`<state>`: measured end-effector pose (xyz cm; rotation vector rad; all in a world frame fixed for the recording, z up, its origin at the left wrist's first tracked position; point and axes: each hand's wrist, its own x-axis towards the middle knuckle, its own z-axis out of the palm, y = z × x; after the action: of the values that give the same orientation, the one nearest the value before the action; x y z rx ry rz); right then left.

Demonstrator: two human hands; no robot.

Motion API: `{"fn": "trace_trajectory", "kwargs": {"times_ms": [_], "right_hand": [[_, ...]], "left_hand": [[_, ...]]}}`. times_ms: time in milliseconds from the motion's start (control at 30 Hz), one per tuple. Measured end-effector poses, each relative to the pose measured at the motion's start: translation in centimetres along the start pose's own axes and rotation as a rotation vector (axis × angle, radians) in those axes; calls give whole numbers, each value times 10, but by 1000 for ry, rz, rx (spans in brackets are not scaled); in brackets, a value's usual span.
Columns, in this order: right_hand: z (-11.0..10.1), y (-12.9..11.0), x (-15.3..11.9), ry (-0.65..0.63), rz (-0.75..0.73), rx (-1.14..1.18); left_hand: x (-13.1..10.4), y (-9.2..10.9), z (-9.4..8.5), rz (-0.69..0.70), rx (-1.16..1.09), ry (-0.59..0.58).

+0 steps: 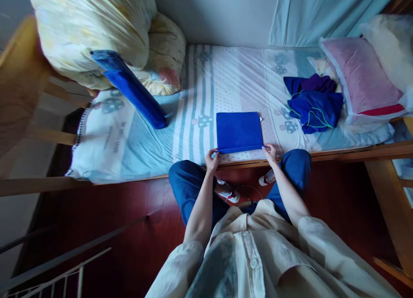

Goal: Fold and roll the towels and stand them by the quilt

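Observation:
A blue piece of fabric (239, 131), folded into a flat rectangle, lies on the bed in front of me. A narrow strip along its near edge is turned over, and a small white tag sticks out at its far right corner. My left hand (212, 160) pinches the near left corner between thumb and fingers. At the near right corner, my right hand (270, 154) grips the same strip in the same way. Whether the fabric is a garment or a plain cloth I cannot tell.
Crumpled blue and purple clothes (316, 107) lie right, beside a pink pillow (363, 76). Long blue folded fabric (137, 93) leans left against a pale bundled quilt (97, 22). The bed's wooden rail (351, 155) runs along the near edge; a wooden post (22, 95) rises left.

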<state>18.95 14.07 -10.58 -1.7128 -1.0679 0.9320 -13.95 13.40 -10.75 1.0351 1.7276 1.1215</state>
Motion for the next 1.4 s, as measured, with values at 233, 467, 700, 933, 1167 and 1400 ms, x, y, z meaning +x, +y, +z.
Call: {"fn": "trace_trajectory", "kwargs": {"times_ms": [233,467,700,933,1167,1400], "right_hand": [[1,17,1,-54,-2,-131],[2,22,-5,-56,-17,-262],[6,31,-7,-13,33,-389],[10,30,-11,-6,73,-416],[13,24,-10,-23,120,-481],[7,6,-4,-58,178,-559]], "left_hand": [[-1,-5,2,-41,153,-1],[-10,-2,-2,-154,406,54],[-11,2,-5,-228,482,65],[-8,1,0,-302,536,60],[0,-3,2,-347,582,74],[-7,8,2,-257,546,63]]}}
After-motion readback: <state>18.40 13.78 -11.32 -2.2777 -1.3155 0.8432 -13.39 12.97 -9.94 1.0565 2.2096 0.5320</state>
